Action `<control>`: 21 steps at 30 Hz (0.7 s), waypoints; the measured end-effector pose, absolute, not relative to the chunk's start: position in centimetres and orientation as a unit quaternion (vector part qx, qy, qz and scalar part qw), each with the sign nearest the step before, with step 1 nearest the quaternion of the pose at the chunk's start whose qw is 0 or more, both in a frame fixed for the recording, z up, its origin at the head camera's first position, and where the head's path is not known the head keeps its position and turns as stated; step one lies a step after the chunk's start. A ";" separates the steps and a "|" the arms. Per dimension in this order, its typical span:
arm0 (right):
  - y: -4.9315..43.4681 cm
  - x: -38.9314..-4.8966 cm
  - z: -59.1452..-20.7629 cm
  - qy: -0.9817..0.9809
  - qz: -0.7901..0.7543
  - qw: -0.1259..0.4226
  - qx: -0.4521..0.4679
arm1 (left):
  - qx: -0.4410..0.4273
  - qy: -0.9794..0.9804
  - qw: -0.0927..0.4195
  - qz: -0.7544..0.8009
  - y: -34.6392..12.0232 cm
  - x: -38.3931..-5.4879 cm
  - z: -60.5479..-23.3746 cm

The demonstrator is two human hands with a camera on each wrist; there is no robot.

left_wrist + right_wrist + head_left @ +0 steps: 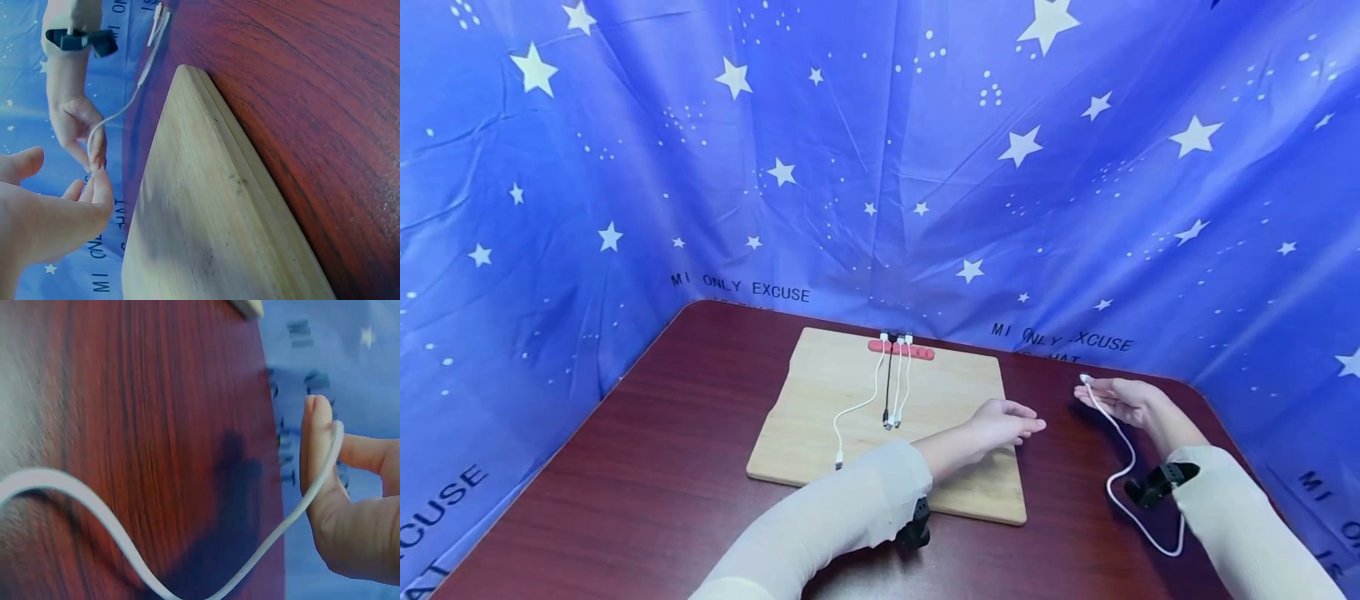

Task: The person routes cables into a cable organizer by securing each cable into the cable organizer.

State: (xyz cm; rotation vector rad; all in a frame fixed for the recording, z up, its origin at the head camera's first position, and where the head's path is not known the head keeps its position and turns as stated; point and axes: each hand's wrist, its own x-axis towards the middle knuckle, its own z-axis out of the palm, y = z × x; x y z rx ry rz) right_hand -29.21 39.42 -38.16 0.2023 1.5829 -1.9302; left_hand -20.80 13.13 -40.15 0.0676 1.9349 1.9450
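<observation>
At the right side of the table, my right hand (1123,400) pinches one end of a white cable (1150,542) by its white plug. The rest of that cable dangles in a curve below the hand; in the right wrist view the cord (112,528) runs from the fingertips across the frame. My left hand (1000,422) is over the right part of a wooden board (820,392), its fingers stretched toward the right hand and holding nothing. In the left wrist view its fingertips overlap the right hand (78,125).
A red cable holder (925,354) sits at the board's far edge. Several cables hang from it over the board: a black cable (889,379) among white ones, the leftmost white cable (850,410) reaching nearest the front. A blue star-printed curtain (850,125) encloses the dark red table (647,433).
</observation>
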 end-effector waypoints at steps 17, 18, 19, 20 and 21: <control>33.9 -26.1 -37.2 0.577 -0.753 0.314 -0.023 | 0.019 0.652 0.215 0.727 13.3 -21.2 -41.4; 33.6 -26.0 -37.0 0.572 -0.758 0.313 -0.021 | 0.022 0.643 0.217 0.734 13.3 -21.2 -41.4; 33.3 -25.9 -36.8 0.568 -0.761 0.311 -0.019 | 0.024 0.630 0.220 0.745 13.3 -21.3 -41.4; 33.1 -25.8 -36.7 0.564 -0.765 0.310 -0.018 | 0.026 0.615 0.223 0.756 13.3 -21.4 -41.4; 32.8 -25.7 -36.5 0.560 -0.768 0.310 -0.017 | 0.028 0.601 0.226 0.766 13.3 -21.5 -41.4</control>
